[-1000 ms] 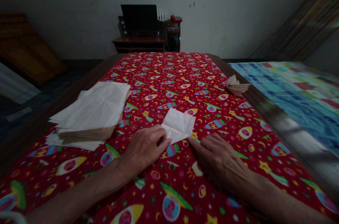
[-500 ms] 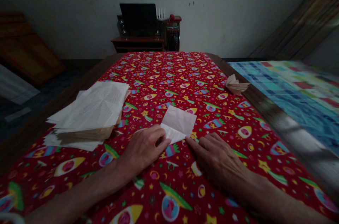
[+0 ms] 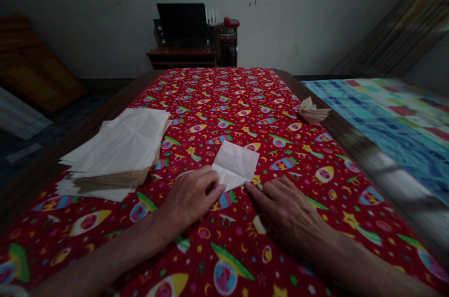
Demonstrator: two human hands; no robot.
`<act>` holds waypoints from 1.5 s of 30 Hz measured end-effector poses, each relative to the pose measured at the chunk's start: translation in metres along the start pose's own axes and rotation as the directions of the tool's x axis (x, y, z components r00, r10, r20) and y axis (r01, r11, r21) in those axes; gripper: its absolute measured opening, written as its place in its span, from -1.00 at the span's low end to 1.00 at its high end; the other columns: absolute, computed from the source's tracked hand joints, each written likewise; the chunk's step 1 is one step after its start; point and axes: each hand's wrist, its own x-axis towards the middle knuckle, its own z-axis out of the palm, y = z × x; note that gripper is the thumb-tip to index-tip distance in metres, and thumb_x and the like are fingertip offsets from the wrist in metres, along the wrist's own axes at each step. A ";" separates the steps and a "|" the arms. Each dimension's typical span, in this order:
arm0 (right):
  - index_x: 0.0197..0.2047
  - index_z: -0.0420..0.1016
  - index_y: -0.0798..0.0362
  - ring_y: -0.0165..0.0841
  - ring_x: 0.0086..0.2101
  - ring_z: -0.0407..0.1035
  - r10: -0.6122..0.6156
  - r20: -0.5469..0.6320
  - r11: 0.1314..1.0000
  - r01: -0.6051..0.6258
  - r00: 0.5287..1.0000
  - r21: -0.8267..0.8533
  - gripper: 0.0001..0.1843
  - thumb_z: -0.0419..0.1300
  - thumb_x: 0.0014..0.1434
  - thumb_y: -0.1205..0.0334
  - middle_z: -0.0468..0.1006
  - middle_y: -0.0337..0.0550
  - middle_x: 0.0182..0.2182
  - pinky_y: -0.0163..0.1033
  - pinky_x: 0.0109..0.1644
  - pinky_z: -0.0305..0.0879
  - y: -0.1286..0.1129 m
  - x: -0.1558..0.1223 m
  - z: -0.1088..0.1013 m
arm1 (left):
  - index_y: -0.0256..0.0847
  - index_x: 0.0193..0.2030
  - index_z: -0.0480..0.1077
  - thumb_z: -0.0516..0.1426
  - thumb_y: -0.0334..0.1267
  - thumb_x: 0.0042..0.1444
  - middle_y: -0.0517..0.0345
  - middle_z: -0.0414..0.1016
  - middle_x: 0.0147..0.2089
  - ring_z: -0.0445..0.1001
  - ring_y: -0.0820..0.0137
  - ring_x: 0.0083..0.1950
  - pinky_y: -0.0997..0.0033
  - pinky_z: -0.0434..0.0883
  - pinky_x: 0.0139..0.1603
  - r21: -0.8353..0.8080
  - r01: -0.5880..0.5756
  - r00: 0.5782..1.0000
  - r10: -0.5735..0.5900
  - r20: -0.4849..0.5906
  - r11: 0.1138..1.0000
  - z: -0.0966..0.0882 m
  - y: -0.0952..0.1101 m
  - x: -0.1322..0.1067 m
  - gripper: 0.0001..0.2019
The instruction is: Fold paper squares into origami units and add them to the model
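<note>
Red rocket-print tablecloth (image 3: 224, 100) covers a long table in a dim room, with a dark monitor (image 3: 182, 18) on a low desk at the far wall and a patchwork blanket (image 3: 379, 114) to the right. At the near middle lies a folded paper sheet (image 3: 236, 163). The left hand (image 3: 191, 196) is curled, pinching its near left corner. The right hand (image 3: 287, 210) lies flat and released, fingertips at its near right edge. This looks like a crease being pressed; any further fold calls for keeping that corner pinned. A paper stack (image 3: 119, 147) sits left, and a finished folded piece (image 3: 312, 111) far right.
</note>
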 end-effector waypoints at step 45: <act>0.02 0.42 0.11 -0.30 -0.42 0.23 0.084 -0.027 0.996 -0.083 0.996 0.043 -0.68 0.06 0.21 0.37 0.44 -0.17 -0.46 -0.20 -0.27 0.07 0.000 0.008 0.000 | -0.11 0.30 0.08 -0.08 -0.62 0.04 0.18 0.14 0.35 0.00 0.29 0.39 0.02 -0.10 0.36 0.212 -0.446 0.888 0.401 0.225 0.869 -0.012 -0.007 -0.019 -0.33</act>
